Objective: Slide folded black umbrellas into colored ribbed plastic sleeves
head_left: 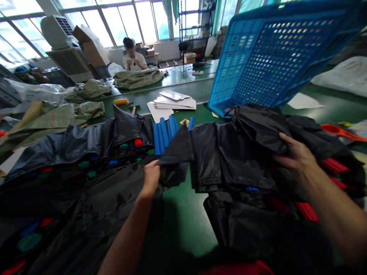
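My left hand (151, 175) pinches the corner of a black fabric pouch (179, 147), which stands out as a pointed flap over the green table. My right hand (296, 154) is closed on the edge of a folded black pouch (260, 128) at the right, its thumb on top. Below and beside that one lie more black pouches (205, 152). Several blue plastic strips (164, 133) lie just beyond the left hand. Red plastic pieces (335, 165) poke out of the pouches near my right forearm. Red, green and blue ends (138, 143) show among the pouches at left.
A blue perforated crate (286, 57) stands tilted at the back right. White sheets (174, 102) are stacked on the green table (177, 214). Orange-handled scissors (341, 131) lie far right. Olive fabric (86, 110) lies left. Another person (134, 57) sits across the table.
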Action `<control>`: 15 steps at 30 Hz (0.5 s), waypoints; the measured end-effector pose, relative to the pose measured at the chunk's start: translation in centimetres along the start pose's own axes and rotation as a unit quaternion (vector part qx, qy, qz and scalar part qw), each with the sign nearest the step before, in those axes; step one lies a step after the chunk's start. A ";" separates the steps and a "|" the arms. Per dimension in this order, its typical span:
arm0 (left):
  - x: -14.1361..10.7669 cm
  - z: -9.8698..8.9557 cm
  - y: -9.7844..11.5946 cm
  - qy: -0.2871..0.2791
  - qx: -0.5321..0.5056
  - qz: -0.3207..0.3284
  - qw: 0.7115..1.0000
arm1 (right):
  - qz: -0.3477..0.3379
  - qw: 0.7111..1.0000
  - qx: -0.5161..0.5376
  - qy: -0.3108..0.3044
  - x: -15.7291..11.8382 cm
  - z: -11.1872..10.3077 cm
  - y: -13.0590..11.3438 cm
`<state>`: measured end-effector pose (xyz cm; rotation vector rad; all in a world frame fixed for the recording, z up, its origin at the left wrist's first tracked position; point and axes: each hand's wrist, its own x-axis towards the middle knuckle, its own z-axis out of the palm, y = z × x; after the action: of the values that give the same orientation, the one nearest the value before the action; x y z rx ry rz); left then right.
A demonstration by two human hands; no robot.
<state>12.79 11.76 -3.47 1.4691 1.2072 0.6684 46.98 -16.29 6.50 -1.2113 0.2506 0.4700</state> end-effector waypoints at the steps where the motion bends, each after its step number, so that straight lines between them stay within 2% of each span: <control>1: 0.6 -2.8 0.0 0.025 -0.055 -0.048 0.997 | 0.007 1.000 0.011 -0.004 0.0 -0.1 -0.1; 3: 1.3 -7.8 -0.8 0.092 -0.111 -0.139 0.980 | 0.016 1.000 0.026 -0.009 -0.2 -0.1 0.3; 4: 1.3 -9.6 -1.6 0.107 -0.125 -0.180 0.970 | 0.017 0.999 0.032 -0.016 -0.4 0.0 0.6; 6: 0.7 -11.7 -3.4 0.125 -0.137 -0.246 0.951 | 0.017 0.998 0.041 -0.038 -0.8 0.2 1.4; 8: -0.3 -12.4 -4.6 0.144 -0.148 -0.272 0.940 | 0.019 0.997 0.046 -0.058 -1.0 0.3 1.9; 10: -1.2 -12.7 -4.6 0.184 -0.162 -0.238 0.940 | 0.019 0.997 0.046 -0.064 -1.1 0.2 2.2; 12: -1.8 -13.6 -3.4 0.231 -0.157 -0.165 0.946 | 0.004 0.997 0.042 -0.069 -1.4 0.1 2.2; 15: -2.7 -16.8 -1.7 0.287 -0.102 -0.087 0.949 | -0.063 0.995 0.022 -0.074 -2.6 0.1 2.3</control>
<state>-3.55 15.46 0.07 1.0049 1.6296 1.1085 43.64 -16.11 5.71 -1.1361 0.0573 0.4396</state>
